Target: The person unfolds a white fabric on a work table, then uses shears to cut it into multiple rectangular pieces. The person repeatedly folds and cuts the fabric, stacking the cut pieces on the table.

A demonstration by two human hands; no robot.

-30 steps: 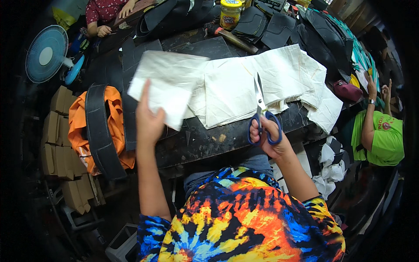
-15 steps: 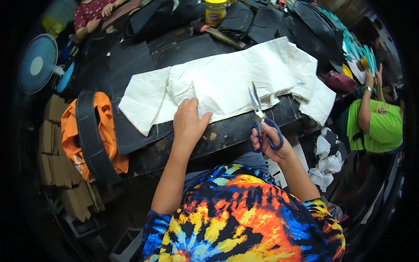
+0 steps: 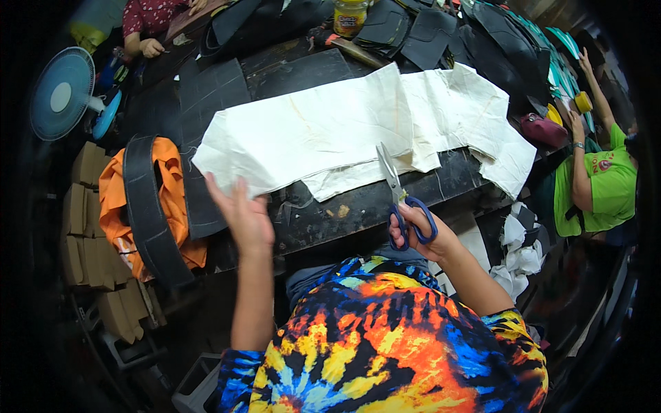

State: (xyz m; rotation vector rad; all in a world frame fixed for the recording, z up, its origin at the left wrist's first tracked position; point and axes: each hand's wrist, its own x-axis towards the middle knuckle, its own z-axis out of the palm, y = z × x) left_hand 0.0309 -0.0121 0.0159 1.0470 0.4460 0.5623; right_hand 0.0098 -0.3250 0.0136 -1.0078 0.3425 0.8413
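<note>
A pair of scissors [image 3: 392,176] with dark blue handles is gripped in my right hand [image 3: 421,233], fingers through the loops. Its blades point up and away, nearly together, just in front of the cloth's near edge. Layered white cloth [image 3: 323,124] lies across the dark table, with loose threads along its cut edges. My left hand [image 3: 242,219] is open, fingers spread, at the cloth's lower left corner. It is slightly blurred, and I cannot tell whether the fingertips touch the cloth.
Black sheet pieces [image 3: 215,96] lie beneath and beyond the cloth. An orange bag [image 3: 180,199] with a black strap is at the left, near a blue fan [image 3: 62,93]. A yellow-lidded jar [image 3: 350,18] stands at the back. Two other people work at far left and right.
My left hand has let go of the cloth's middle and moved left. The top cloth layer now lies spread flat toward the left. The scissors have shifted slightly left and nearer me.
</note>
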